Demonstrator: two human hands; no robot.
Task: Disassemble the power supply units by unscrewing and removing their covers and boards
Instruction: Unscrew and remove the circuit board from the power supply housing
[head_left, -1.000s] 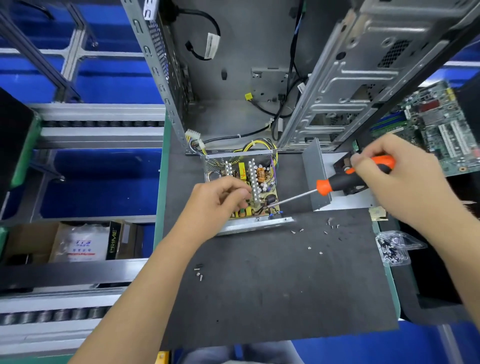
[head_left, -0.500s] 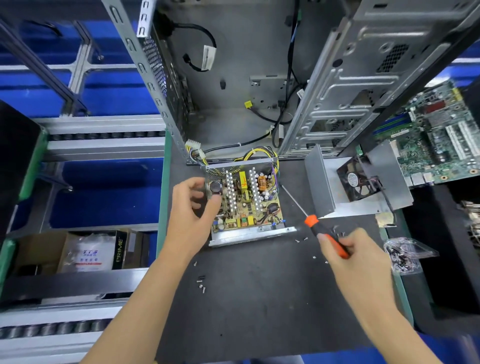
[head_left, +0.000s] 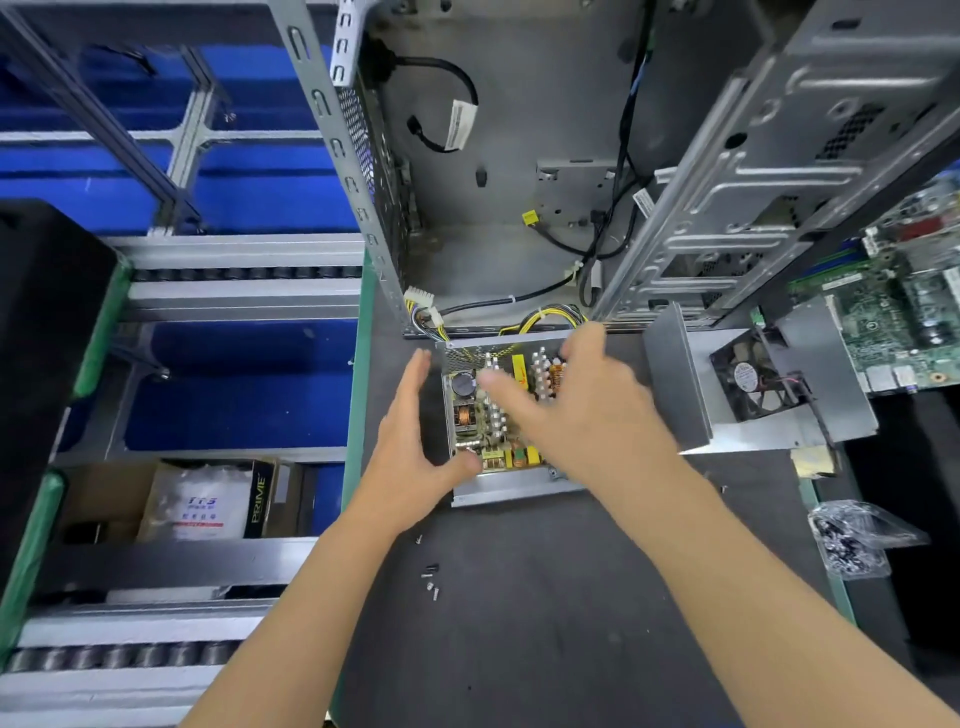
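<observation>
Both hands are open and empty: left hand (head_left: 415, 447) beside the board (head_left: 493, 415), right hand (head_left: 576, 410) directly above it

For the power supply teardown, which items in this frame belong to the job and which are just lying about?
Belongs to the job:
- open grey metal power supply tray with its green circuit board
- removed grey metal cover with black fan
- loose small screws

Lying about:
- empty grey computer case
- green motherboard
- cardboard box
</observation>
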